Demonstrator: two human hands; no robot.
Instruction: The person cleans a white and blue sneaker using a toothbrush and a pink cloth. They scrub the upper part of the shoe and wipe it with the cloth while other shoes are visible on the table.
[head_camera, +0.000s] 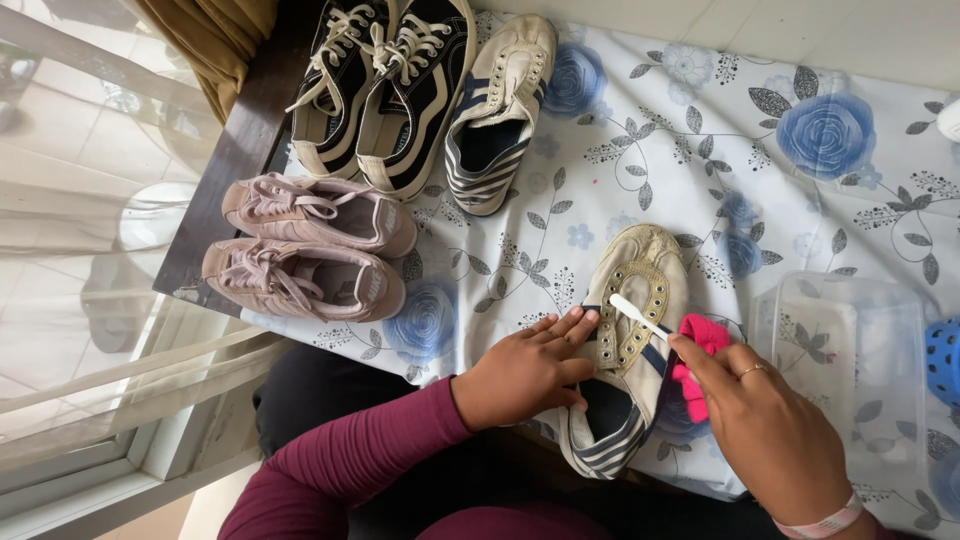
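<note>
A cream shoe with navy stripes (632, 300) lies on the flowered tablecloth (700, 150), toe pointing away from me. My left hand (525, 370) presses on its side and heel opening, fingers closed against the upper. My right hand (770, 430) holds a toothbrush with a pink handle (700, 345); its white bristle head (632, 308) rests on the shoe's eyelet strip. The shoe has no laces in it.
The matching striped shoe (497, 110) lies at the back, next to a black-and-white laced pair (385, 85). A pink pair (310, 245) sits at the table's left edge. A clear plastic container (850, 360) stands to the right, a blue object (944, 360) beyond it.
</note>
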